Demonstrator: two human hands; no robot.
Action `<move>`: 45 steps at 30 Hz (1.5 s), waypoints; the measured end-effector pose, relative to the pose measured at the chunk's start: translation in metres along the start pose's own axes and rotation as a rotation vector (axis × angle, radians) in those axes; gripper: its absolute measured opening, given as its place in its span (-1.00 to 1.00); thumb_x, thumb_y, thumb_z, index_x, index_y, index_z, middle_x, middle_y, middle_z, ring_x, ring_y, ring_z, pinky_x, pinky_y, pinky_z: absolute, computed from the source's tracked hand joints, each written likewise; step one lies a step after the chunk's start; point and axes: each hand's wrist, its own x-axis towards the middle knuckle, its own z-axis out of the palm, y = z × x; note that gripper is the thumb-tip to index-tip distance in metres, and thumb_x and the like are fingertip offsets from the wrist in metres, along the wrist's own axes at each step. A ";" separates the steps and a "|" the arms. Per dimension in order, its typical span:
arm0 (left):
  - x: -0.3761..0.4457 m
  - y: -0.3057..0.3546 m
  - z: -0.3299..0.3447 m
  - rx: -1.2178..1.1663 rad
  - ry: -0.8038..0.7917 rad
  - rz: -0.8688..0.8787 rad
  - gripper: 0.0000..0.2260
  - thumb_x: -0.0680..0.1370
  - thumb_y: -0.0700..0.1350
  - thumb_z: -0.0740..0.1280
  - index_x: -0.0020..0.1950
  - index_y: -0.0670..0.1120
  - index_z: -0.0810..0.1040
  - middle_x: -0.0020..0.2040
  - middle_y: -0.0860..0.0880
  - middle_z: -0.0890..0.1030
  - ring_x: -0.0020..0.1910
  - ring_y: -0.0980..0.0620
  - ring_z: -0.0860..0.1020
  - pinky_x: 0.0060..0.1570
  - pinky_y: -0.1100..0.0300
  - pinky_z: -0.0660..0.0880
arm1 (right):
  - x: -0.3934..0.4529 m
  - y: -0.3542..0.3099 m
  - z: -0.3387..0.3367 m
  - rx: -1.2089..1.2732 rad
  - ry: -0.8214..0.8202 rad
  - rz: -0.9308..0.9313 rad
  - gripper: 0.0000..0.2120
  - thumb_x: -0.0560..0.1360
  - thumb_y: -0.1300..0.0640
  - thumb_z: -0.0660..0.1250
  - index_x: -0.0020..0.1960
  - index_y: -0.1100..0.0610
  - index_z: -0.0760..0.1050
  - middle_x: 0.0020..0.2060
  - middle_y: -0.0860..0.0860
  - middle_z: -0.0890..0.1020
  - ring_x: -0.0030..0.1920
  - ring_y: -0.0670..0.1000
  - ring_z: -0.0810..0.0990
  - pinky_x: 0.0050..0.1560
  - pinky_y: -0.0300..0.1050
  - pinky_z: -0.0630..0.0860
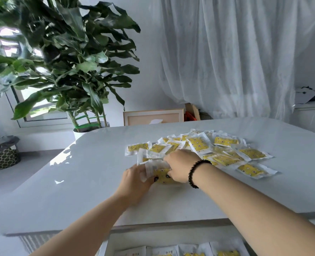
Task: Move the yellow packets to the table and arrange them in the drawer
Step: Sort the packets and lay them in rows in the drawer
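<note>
Both hands grip 1 small stack of yellow packets [161, 174] near the table [79, 182] centre, left hand [136, 180] fingers curled, right hand [178, 166] apparently pinching its far edge.

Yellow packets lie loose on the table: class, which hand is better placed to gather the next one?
Probably the right hand: it lies against the loose pile of yellow packets, while the left hand steadies the gathered stack on the pile's near-left edge.

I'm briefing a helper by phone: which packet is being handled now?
On the white table, find the spread of yellow packets. At its near-left edge, both hands, left hand and right hand, grip one yellow packet; others lie untouched.
</note>
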 end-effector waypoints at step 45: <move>-0.114 0.101 -0.062 -0.802 -0.240 -0.510 -0.82 0.50 -0.39 0.33 0.06 -0.23 0.57 -0.05 -0.23 0.66 -0.10 -0.13 0.66 -0.23 0.12 0.64 | -0.173 0.014 -0.019 1.603 0.086 0.422 -0.82 0.53 0.35 0.28 0.10 0.20 0.50 -0.01 0.06 0.65 -0.03 -0.05 0.61 -0.12 -0.23 0.52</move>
